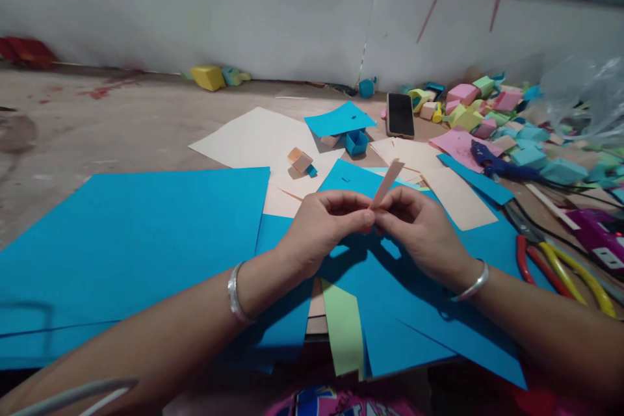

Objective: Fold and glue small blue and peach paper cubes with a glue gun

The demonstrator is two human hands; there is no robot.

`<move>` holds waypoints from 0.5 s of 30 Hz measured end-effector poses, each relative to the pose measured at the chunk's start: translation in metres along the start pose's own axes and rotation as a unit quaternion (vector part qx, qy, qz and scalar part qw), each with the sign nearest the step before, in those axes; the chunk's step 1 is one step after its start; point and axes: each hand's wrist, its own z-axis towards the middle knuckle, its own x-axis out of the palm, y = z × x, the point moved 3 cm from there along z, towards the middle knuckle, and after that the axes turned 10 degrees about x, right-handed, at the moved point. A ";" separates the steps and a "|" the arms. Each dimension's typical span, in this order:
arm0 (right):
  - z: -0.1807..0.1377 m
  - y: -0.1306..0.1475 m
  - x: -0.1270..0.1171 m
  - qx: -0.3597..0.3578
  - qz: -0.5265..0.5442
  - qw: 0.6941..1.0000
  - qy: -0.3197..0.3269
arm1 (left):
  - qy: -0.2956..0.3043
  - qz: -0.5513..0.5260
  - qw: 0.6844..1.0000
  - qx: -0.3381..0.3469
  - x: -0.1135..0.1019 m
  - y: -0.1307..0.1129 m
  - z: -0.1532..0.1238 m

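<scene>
A narrow peach paper strip rises at a slant from between my fingertips. My left hand pinches its lower end, and my right hand grips the same end from the other side. Thumbs and forefingers of both hands meet there, hiding that end of the strip. Under the hands lie blue paper sheets, with a pale green paper piece among them. Just beyond the hands, a small peach paper box with a blue tab rests on cream paper. A small blue paper box stands farther back.
Large blue sheets cover the left side. To the right are scissors with yellow handles, red-handled pliers, a blue glue gun and a purple device. A phone lies behind, near piled coloured paper boxes.
</scene>
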 end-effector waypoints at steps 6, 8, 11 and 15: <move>0.000 0.001 0.000 -0.024 -0.013 1.000 0.005 | 0.005 0.023 1.000 0.020 0.000 -0.003 0.002; 0.000 0.002 0.000 -0.041 -0.027 0.999 -0.003 | 0.000 0.037 0.999 0.029 -0.001 -0.004 0.003; -0.001 0.003 0.001 -0.052 -0.044 0.998 -0.015 | -0.012 0.054 0.998 0.035 -0.002 -0.005 0.004; -0.004 0.003 0.000 -0.055 -0.055 0.997 -0.022 | -0.026 0.054 0.998 0.025 -0.001 -0.006 0.004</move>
